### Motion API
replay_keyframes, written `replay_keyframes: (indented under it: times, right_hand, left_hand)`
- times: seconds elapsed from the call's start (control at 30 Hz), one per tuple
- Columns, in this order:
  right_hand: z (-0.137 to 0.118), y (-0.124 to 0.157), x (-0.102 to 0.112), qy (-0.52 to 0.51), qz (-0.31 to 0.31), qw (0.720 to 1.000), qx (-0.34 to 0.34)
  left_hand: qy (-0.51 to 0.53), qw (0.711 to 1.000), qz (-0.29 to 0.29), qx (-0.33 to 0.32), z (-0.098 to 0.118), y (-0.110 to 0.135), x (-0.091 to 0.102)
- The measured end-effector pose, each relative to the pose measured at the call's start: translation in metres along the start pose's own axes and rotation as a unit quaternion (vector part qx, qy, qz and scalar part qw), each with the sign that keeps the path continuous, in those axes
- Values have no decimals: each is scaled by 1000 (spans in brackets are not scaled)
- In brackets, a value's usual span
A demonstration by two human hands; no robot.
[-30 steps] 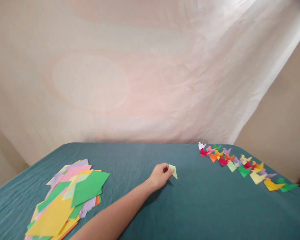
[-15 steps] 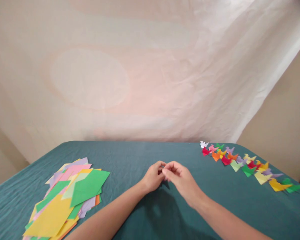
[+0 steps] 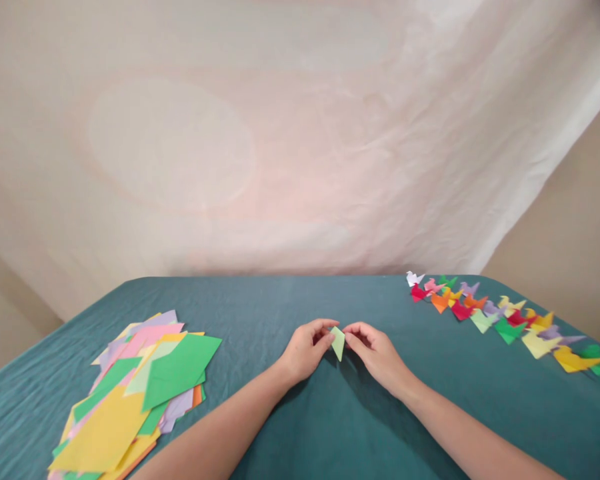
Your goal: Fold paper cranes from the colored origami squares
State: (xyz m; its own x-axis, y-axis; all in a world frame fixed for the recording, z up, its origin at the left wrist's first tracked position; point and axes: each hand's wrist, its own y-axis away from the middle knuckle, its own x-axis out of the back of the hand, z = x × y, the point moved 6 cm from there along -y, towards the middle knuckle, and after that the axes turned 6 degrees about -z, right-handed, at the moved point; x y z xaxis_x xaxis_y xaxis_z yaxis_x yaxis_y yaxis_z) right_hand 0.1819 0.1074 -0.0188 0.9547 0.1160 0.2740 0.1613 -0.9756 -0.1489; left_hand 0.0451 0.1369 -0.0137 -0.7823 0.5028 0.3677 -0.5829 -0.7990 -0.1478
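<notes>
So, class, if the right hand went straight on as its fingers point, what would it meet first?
The right hand would meet the light green folded paper first, at its fingertips, then probably the left hand; whether it touches the paper now is unclear.

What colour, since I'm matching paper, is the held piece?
The held piece is pale green, clearest in the head view.

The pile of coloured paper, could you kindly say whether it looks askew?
Yes, somewhat: the coloured paper on the left side lies overlapping at differing angles, corners jutting out, rather than squared into a stack.
</notes>
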Motion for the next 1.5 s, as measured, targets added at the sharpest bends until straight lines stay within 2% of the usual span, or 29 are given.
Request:
replay_keyframes:
  times: [0.2, 1.17, 1.5]
  right_hand:
    - [-1, 1, 0, -21, -10, 1000, -3]
    - [1, 2, -4, -23, -22, 999, -5]
    - [-1, 4, -4, -1, -19, 1000, -3]
  left_hand:
    - [29, 1000, 5, -5, -1, 1, -1]
    - [17, 999, 38, -12, 4, 3, 0]
    - [0, 999, 30, -19, 5, 3, -1]
